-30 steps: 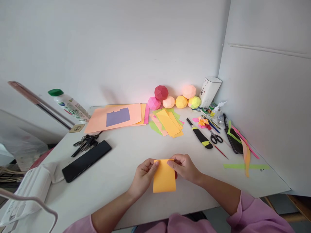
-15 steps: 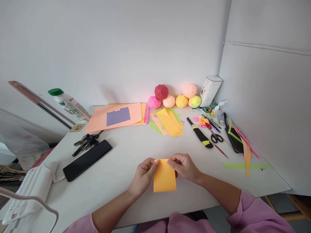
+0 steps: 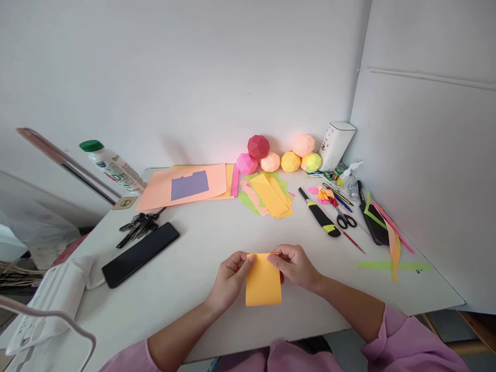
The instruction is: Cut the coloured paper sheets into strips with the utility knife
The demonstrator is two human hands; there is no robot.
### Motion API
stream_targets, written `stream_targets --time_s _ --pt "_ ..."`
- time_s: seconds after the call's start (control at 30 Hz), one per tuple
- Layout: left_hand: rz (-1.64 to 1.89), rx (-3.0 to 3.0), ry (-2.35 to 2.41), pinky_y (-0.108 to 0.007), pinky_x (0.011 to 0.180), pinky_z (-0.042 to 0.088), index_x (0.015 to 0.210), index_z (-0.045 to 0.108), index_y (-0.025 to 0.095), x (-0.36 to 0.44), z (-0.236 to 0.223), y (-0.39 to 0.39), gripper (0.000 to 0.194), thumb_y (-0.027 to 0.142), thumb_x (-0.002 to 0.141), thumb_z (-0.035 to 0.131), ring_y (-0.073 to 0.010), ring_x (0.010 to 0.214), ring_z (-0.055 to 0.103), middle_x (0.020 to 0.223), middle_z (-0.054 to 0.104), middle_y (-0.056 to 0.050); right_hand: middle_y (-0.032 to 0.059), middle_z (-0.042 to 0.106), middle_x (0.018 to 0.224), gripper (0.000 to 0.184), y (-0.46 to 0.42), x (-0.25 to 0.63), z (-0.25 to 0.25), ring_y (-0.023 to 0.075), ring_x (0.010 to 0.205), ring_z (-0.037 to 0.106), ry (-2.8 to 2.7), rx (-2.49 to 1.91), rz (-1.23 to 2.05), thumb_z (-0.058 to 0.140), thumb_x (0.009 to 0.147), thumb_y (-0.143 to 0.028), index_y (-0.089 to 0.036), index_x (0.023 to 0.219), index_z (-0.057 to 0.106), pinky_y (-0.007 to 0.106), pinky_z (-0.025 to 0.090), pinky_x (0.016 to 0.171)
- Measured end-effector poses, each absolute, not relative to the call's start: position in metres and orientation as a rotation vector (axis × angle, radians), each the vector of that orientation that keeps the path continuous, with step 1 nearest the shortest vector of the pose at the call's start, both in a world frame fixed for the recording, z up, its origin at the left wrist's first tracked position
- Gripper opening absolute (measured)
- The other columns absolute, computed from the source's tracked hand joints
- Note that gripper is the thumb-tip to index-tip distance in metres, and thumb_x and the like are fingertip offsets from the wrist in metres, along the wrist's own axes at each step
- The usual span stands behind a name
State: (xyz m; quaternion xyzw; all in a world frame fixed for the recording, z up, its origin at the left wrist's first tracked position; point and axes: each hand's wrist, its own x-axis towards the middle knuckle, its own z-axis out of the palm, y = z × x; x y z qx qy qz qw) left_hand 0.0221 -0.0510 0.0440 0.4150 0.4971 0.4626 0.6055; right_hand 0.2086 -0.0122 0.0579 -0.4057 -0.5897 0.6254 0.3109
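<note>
An orange strip of paper (image 3: 263, 284) hangs between my two hands above the front of the white table (image 3: 201, 232). My left hand (image 3: 230, 281) pinches its upper left corner, thumb in front and fingers behind. At the upper right corner my right hand (image 3: 296, 266) grips it the same way. The strip looks bent over at its lower end; what lies behind it is hidden. Something small and red shows just behind the paper's right edge under my right hand, too covered to name.
Behind my hands lie paper strips (image 3: 271, 194), and faceted paper balls (image 3: 259, 148) stand by the wall. A utility knife (image 3: 320, 214), scissors (image 3: 346, 220) and a glue bottle (image 3: 343, 178) are at the right. Leftward are a black phone (image 3: 141, 254), keys (image 3: 141, 226) and large paper sheets (image 3: 155, 188).
Both hands keep the same hold on the orange paper. The whole view has shifted very slightly; nothing on the table has visibly moved.
</note>
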Motion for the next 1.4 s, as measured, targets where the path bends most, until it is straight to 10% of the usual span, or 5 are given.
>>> stream_targets --time_s 1.4 --pt "0.811 0.959 1.139 -0.030 0.057 0.051 0.072 0.057 0.017 0.024 0.044 -0.041 0.043 0.060 0.071 0.066 -0.0166 0.058 0.064 0.067 0.068 -0.004 0.0024 0.057 0.071 0.024 0.016 0.225 0.055 0.0143 0.062 0.049 -1.597 -1.133 1.088 0.054 0.086 -0.040 -0.019 0.075 0.056 0.027 0.040 0.055"
